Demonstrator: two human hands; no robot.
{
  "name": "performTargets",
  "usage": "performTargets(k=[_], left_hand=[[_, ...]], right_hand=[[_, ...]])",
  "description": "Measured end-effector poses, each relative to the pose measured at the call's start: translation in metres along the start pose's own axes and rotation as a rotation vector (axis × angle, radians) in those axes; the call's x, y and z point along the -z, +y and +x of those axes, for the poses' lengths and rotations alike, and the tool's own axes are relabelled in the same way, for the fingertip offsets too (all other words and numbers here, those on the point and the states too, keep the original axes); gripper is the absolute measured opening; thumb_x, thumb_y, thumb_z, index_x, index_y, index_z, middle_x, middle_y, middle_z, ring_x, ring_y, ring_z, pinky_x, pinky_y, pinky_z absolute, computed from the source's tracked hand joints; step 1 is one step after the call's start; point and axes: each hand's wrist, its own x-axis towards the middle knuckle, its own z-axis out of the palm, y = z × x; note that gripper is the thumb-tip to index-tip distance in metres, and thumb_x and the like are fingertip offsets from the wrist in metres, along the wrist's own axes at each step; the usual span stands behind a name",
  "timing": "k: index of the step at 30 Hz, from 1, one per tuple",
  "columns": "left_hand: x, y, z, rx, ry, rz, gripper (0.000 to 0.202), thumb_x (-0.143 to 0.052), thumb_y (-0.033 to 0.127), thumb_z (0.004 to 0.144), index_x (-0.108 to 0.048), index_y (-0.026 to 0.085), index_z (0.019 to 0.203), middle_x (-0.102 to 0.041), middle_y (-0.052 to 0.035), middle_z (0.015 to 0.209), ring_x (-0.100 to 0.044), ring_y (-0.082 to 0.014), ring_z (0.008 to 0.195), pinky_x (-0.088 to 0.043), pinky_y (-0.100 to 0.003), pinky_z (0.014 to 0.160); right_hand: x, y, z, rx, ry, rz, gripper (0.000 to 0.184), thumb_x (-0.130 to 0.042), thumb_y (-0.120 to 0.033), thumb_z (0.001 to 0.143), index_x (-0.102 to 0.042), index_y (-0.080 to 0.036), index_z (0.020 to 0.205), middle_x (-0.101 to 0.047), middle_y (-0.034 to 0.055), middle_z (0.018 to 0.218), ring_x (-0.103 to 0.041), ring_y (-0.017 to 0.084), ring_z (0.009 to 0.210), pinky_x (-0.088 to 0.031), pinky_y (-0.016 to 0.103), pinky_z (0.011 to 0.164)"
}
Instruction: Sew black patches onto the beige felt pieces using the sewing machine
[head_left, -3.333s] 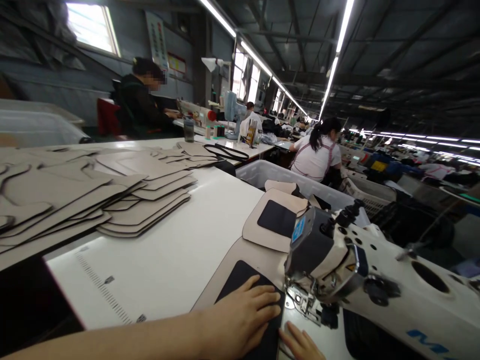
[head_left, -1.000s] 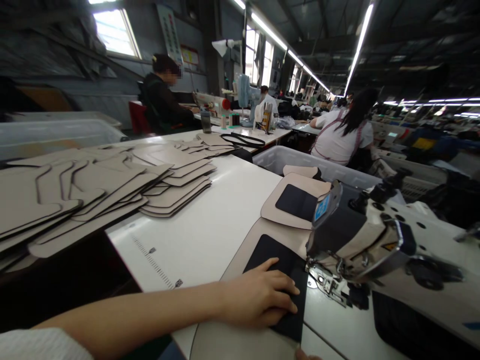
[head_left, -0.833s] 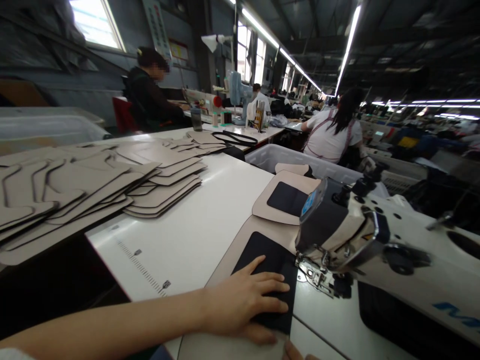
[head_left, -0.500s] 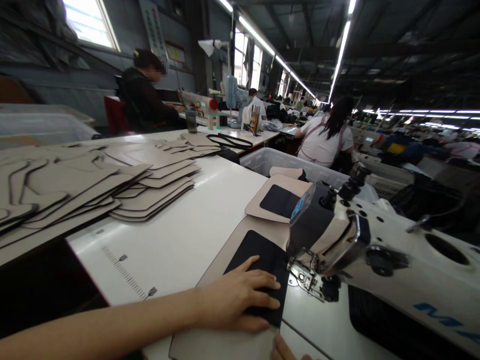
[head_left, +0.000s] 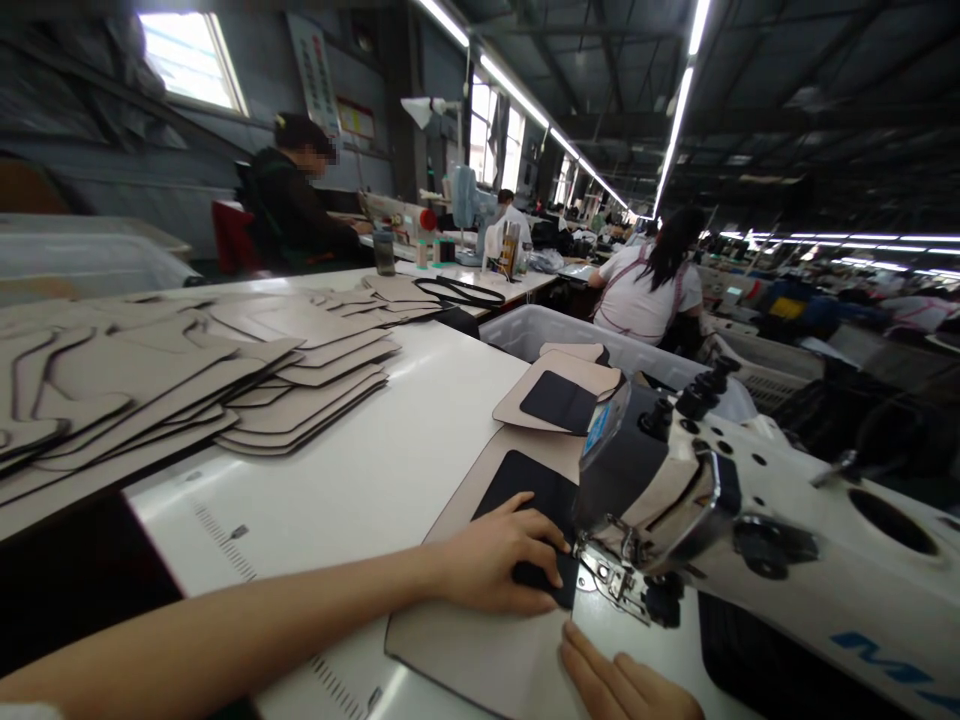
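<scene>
My left hand (head_left: 504,556) lies on a black patch (head_left: 525,480) that sits on a beige fabric panel (head_left: 465,640), its fingers spread and slightly bent. The patch's right edge is beside the presser foot of a white sewing machine (head_left: 750,510). At the bottom of the view, my right hand (head_left: 622,680) rests with fingers stretched out at the panel's right edge, partly cut off by the frame. Just behind, another beige panel (head_left: 510,405) bears a similar black patch (head_left: 559,400).
Stacked beige cut pieces (head_left: 300,400) cover the table's left side. A translucent plastic bin (head_left: 525,325) stands behind the machine. A cup (head_left: 384,252) and thread spools (head_left: 431,252) are further back. Co-workers (head_left: 645,285) sit at other stations.
The panel with its patch has shifted right and away from me, my left hand moving with it. My right hand has come further into view at the bottom.
</scene>
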Motion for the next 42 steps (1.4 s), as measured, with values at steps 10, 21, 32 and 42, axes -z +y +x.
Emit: performTargets(k=[10,21,32,42], left_hand=[[0.001,-0.02,0.019,-0.037,0.053,0.05,0.017,-0.063,0.033,0.08,-0.065,0.023,0.094,-0.06,-0.0026,0.114,-0.051,-0.019,0.111,-0.017,-0.045,0.109],[-0.013,0.003,0.003,-0.069,0.081,0.134,0.031,-0.06,0.042,0.079,-0.066,0.017,0.096,-0.061,-0.0075,0.102,-0.055,-0.0207,0.096,-0.044,-0.031,0.089],[-0.029,0.024,-0.01,-0.145,0.002,0.329,0.034,-0.033,0.015,0.093,-0.045,0.004,0.123,-0.056,-0.017,0.121,-0.048,-0.0224,0.118,-0.035,-0.034,0.104],[-0.007,-0.022,0.008,-0.285,-0.026,0.021,0.031,-0.037,0.018,0.094,-0.061,0.014,0.114,-0.062,-0.0098,0.116,-0.051,-0.0175,0.117,-0.037,-0.029,0.104]], right_hand=[[-0.015,0.018,-0.017,-0.094,-0.144,0.099,0.054,-0.031,-0.002,0.072,-0.054,-0.014,0.12,-0.05,0.0014,0.126,-0.063,0.009,0.074,-0.05,0.017,0.068],[-0.021,0.028,-0.029,-0.197,-0.132,0.165,0.059,-0.034,-0.001,0.071,-0.046,-0.018,0.127,-0.051,-0.0006,0.125,-0.061,0.008,0.095,-0.047,0.01,0.074],[-0.013,0.025,-0.03,-0.246,-0.134,0.199,0.046,-0.039,-0.003,0.082,-0.05,-0.021,0.123,-0.054,-0.002,0.121,-0.06,0.009,0.097,-0.049,0.013,0.077],[-0.014,0.029,-0.03,-0.169,-0.155,0.168,0.046,-0.043,-0.004,0.079,-0.051,-0.019,0.122,-0.052,-0.0006,0.124,-0.058,0.008,0.101,-0.044,0.017,0.089]])
